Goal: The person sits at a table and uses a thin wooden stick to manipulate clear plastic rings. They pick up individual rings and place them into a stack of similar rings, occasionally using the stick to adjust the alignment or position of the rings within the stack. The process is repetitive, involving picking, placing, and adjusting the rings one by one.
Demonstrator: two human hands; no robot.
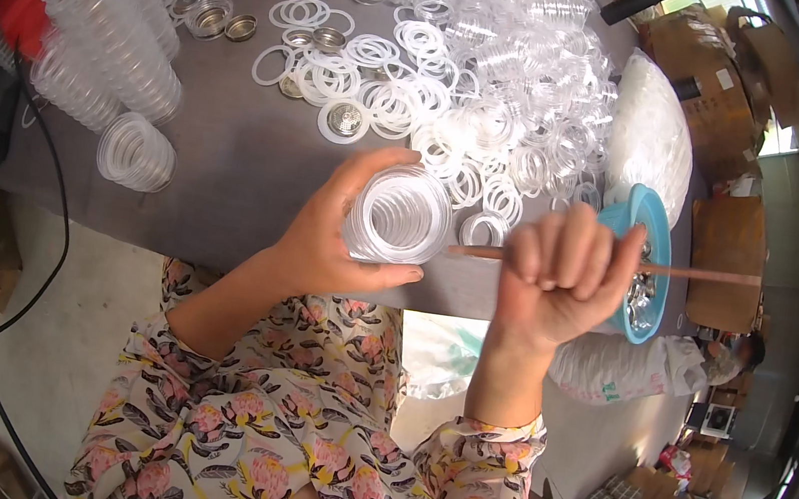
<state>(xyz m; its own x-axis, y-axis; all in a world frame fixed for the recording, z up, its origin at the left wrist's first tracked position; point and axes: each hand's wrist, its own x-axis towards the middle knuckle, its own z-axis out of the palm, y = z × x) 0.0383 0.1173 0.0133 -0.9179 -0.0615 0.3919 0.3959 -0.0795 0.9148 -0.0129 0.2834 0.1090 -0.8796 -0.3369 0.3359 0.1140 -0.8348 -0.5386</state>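
My left hand [317, 224] is wrapped round a stack of clear plastic rings [399, 214], held above the table's front edge with its round opening facing up at me. To the right, my right hand [563, 271] is closed in a fist round a thin brown stick [694, 274], which sticks out on both sides of the fist. The stick's left end is close to the ring stack; I cannot tell whether they touch. Just beyond my hands lie many loose white rings [393, 107] and a large heap of clear plastic rings [536, 56].
Tall stacks of clear plastic pieces [110, 30] stand at the left, with a shorter stack [137, 152] nearer me. A blue basin [666, 224] holding shiny pieces sits at the table's right edge, by a full white bag [649, 131]. Cardboard boxes [729, 258] stand beyond.
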